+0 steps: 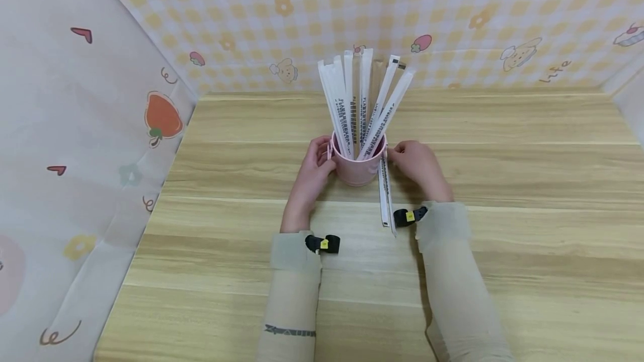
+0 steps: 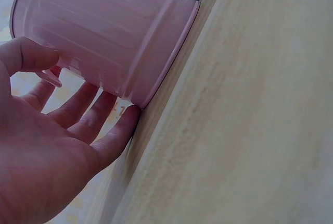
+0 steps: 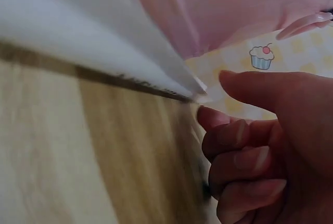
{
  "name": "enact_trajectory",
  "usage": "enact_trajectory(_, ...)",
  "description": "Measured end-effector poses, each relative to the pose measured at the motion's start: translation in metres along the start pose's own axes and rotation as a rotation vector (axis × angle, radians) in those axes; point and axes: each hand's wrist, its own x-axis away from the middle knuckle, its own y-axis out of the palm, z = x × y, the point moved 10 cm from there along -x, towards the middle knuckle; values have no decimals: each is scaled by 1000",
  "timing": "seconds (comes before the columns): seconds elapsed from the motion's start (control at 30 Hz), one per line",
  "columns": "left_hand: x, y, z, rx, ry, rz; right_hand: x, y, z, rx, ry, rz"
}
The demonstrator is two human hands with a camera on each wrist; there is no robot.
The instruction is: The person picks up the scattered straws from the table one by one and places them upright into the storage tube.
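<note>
A pink bucket (image 1: 356, 173) with small side handles stands upright on the table, holding several slim white paper-wrapped sticks (image 1: 366, 99) with black print. My left hand (image 1: 316, 169) grips its left side; in the left wrist view the thumb (image 2: 39, 57) touches the wall and the other fingers reach round behind. Two more wrapped sticks (image 1: 384, 197) lie on the table along the bucket's right side. At their far ends is my right hand (image 1: 415, 162). The right wrist view shows its thumb (image 3: 244, 89) and index finger parted by the stick tips (image 3: 195, 91), the other fingers bent.
The wood-grain table (image 1: 528, 194) runs back to a yellow checked backdrop (image 1: 241, 21). A white patterned sheet (image 1: 75, 110) hangs at the left. Both wrists carry black straps (image 1: 323, 244) with yellow tags.
</note>
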Motion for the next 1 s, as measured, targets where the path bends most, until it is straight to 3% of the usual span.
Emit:
enact_trajectory(0.37,1,-1,1,2,0,3,1,7,-5,4,-11,-38)
enact_trajectory(0.57,11,1,18,-3,-42,-7,-1,5,-1,-34,-4,-22)
enact_trajectory(0.77,14,3,23,-3,-32,-11,2,-13,-2,-91,-35,78)
enact_trajectory(1.0,13,4,23,4,-25,-18,18,-54,-12,-148,-42,239)
